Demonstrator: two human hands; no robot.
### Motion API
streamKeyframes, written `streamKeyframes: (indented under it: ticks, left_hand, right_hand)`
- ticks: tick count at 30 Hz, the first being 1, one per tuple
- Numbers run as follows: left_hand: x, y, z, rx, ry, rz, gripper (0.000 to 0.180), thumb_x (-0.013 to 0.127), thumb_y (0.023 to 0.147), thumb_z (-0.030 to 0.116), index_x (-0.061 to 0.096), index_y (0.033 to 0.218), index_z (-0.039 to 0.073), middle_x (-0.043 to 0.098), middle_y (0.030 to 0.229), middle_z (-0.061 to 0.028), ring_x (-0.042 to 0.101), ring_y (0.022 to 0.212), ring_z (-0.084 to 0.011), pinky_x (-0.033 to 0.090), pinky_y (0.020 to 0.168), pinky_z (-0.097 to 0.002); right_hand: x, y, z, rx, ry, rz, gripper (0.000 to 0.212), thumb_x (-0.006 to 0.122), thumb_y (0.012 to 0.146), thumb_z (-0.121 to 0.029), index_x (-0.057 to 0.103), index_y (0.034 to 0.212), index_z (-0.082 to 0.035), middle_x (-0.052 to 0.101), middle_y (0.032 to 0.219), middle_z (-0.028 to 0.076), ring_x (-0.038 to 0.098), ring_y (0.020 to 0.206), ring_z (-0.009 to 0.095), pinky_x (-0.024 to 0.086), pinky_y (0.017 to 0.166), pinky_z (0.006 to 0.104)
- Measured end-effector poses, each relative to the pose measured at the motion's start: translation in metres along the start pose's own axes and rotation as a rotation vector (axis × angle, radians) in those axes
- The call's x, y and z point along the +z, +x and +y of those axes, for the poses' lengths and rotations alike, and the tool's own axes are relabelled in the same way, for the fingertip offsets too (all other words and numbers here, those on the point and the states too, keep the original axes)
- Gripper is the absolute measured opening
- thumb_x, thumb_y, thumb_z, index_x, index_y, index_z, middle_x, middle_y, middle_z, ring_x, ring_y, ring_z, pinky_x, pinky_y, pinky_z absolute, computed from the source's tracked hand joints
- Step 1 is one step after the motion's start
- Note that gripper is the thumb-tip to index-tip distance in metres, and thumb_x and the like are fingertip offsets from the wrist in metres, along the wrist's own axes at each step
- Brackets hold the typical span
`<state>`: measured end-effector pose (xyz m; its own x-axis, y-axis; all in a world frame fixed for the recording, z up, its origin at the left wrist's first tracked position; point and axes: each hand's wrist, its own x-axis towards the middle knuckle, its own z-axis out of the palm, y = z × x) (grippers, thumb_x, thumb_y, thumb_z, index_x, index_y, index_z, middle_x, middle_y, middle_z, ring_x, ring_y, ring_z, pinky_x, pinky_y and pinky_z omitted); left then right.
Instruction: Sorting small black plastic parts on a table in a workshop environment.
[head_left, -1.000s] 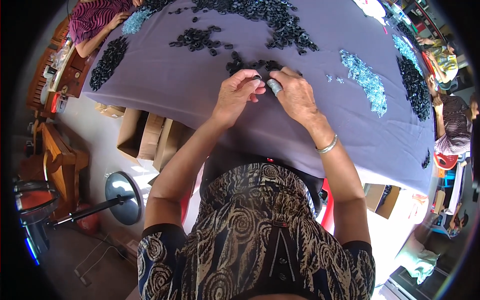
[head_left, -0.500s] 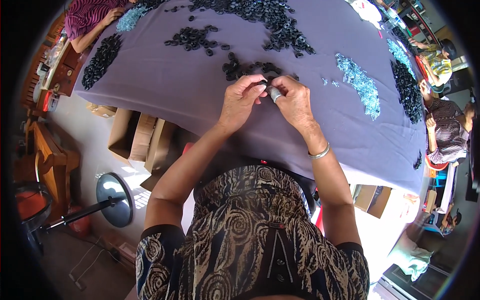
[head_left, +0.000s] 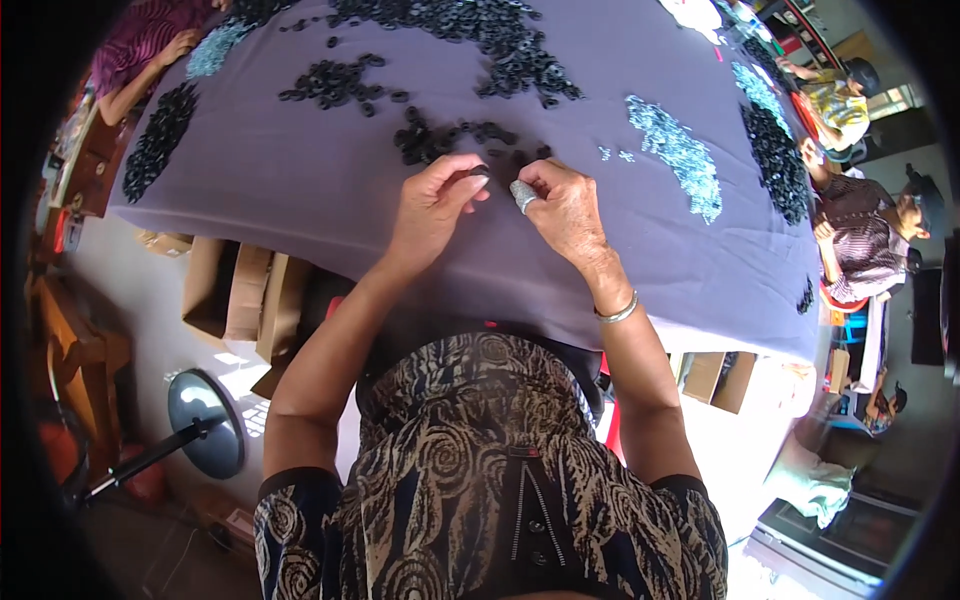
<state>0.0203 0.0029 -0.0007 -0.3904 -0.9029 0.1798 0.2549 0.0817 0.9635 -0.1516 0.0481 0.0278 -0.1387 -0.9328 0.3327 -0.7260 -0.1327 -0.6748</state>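
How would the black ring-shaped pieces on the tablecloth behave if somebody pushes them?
The black ring-shaped pieces would probably scatter: they lie loose on the tablecloth. Many look flat, so may slide, not roll. They seem light: the left hand pinches a small dark piece.

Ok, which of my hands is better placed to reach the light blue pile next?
Probably your right hand: it's nearer the light blue pile, while your left hand is farther away, pinching a small black piece.

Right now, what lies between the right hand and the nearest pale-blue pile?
The head view shows a few loose pale-blue pieces on the cloth between the right hand and the pile.
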Motion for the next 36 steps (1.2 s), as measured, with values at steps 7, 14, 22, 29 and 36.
streamKeyframes:
  ticks: [7, 14, 22, 29, 36]
  left_hand:
    - [0.000, -0.002, 0.001, -0.022, 0.040, -0.027, 0.019, 0.059, 0.088, 0.006, 0.061, 0.106, 0.001, 0.062, 0.090, -0.0030, 0.059, 0.076, -0.0094, 0.046, 0.064, -0.0214]
    - [0.002, -0.002, 0.000, -0.050, 0.082, -0.036, 0.017, 0.060, 0.088, 0.006, 0.062, 0.104, 0.002, 0.061, 0.091, -0.0022, 0.059, 0.076, -0.0090, 0.046, 0.065, -0.0212]
    - [0.004, -0.002, 0.001, 0.024, 0.117, -0.059, 0.015, 0.060, 0.088, 0.006, 0.062, 0.103, 0.002, 0.060, 0.088, -0.0012, 0.059, 0.075, -0.0086, 0.047, 0.064, -0.0210]
    - [0.003, -0.002, 0.001, 0.035, 0.136, -0.068, 0.016, 0.060, 0.088, 0.007, 0.061, 0.103, 0.002, 0.060, 0.090, -0.0016, 0.059, 0.075, -0.0087, 0.047, 0.065, -0.0214]
    - [0.000, -0.004, 0.000, 0.050, 0.130, -0.066, 0.016, 0.060, 0.088, 0.007, 0.062, 0.104, 0.003, 0.060, 0.090, -0.0016, 0.058, 0.076, -0.0083, 0.046, 0.066, -0.0214]
  right_hand:
    - [-0.030, -0.004, 0.026, 0.117, 0.055, 0.172, 0.013, 0.065, 0.077, -0.003, 0.064, 0.090, -0.005, 0.066, 0.079, 0.011, 0.065, 0.068, 0.021, 0.051, 0.063, 0.0301]
    - [-0.072, 0.031, 0.071, -0.099, -0.249, 0.206, 0.017, 0.064, 0.075, 0.000, 0.064, 0.091, -0.005, 0.065, 0.082, 0.010, 0.062, 0.074, 0.025, 0.050, 0.069, 0.0338]
    - [-0.074, 0.062, 0.070, -0.341, -0.587, -0.191, 0.019, 0.062, 0.071, 0.002, 0.062, 0.089, -0.003, 0.063, 0.083, 0.012, 0.058, 0.083, 0.029, 0.049, 0.074, 0.0386]
    - [-0.058, 0.063, 0.071, 0.211, 0.387, -0.052, 0.017, 0.053, 0.080, 0.004, 0.065, 0.089, -0.003, 0.061, 0.076, 0.002, 0.058, 0.066, 0.010, 0.049, 0.059, 0.0229]
    - [-0.046, 0.049, 0.056, 0.371, 1.025, -0.028, 0.012, 0.055, 0.086, 0.001, 0.063, 0.093, -0.003, 0.059, 0.079, 0.003, 0.058, 0.067, 0.010, 0.049, 0.059, 0.0239]
